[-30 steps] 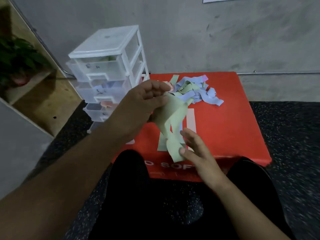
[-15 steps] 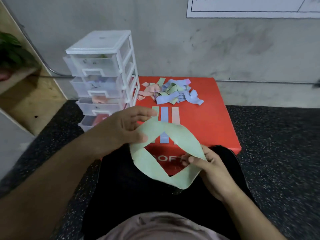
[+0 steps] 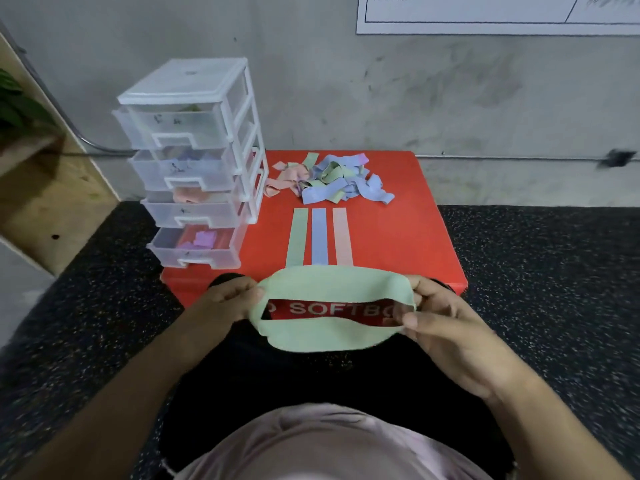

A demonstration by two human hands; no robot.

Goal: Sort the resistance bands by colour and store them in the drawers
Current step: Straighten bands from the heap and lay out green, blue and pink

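Note:
A pale green band (image 3: pixel 329 336) is stretched into a flat loop in front of the red box (image 3: pixel 408 237), above my lap. My left hand (image 3: pixel 230 301) pinches its left end and my right hand (image 3: pixel 440 317) pinches its right end. A tangled pile of bands (image 3: pixel 329 181) in blue, green and pink lies at the back of the box. Laid flat side by side nearer me are a green strip (image 3: pixel 297 235), a blue strip (image 3: pixel 319 235) and a pink strip (image 3: pixel 342 235). The clear drawer unit (image 3: pixel 194 161) stands at the box's left, its drawers pulled partly out with bands inside.
A grey wall rises behind the box, with a white poster (image 3: pixel 485 12) at the top right. A wooden shelf (image 3: pixel 45 188) with a plant stands at the left. Dark speckled floor (image 3: pixel 540 271) surrounds the box.
The green band was lifted off the box toward my lap and pulled out from a crumpled bunch into a wide flat loop between both hands. My view tilted down and back.

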